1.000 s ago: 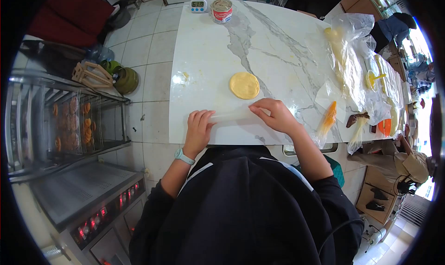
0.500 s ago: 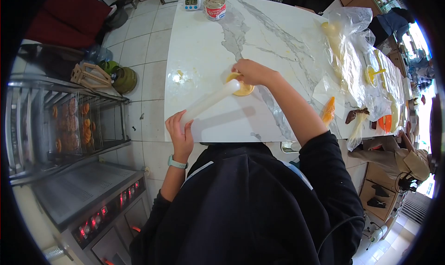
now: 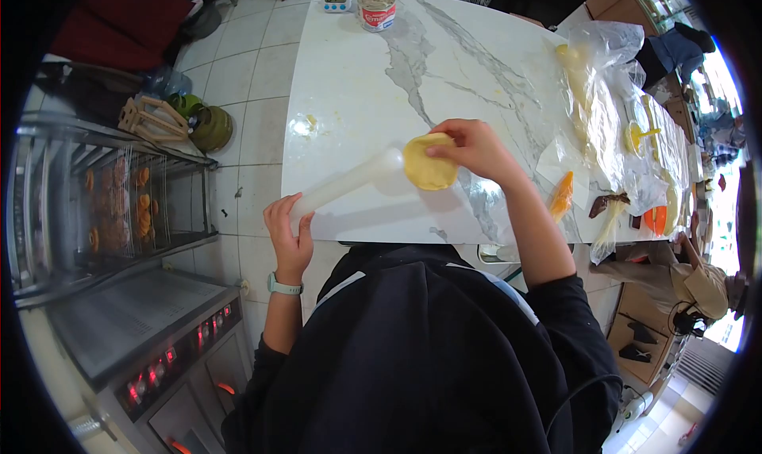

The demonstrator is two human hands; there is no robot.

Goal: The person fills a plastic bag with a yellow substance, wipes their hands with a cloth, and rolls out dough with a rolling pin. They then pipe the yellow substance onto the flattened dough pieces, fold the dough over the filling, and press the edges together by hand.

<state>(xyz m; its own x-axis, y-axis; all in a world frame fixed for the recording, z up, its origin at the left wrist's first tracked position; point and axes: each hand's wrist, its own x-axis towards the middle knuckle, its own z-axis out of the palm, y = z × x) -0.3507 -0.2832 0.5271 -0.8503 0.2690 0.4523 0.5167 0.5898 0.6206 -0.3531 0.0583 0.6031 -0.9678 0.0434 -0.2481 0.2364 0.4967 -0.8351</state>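
Observation:
A white rolling pin (image 3: 345, 182) slants over the marble table, its near end gripped by my left hand (image 3: 287, 232). Its far end reaches right beside a round, flat piece of yellow dough (image 3: 429, 168). My right hand (image 3: 474, 151) pinches this dough at its upper right edge, thumb on top and fingers behind. The dough's face is turned toward me.
The marble table (image 3: 349, 97) carries a timer (image 3: 336, 1) and a tin can (image 3: 376, 10) at its far edge. On the right lie dough under plastic (image 3: 591, 97) and an orange-filled piping bag (image 3: 562, 196). An oven (image 3: 151, 327) and a rack (image 3: 119, 204) stand left.
My right hand has moved right with the dough, which now shows its full round face. The rolling pin and my left hand have shifted slightly left and down.

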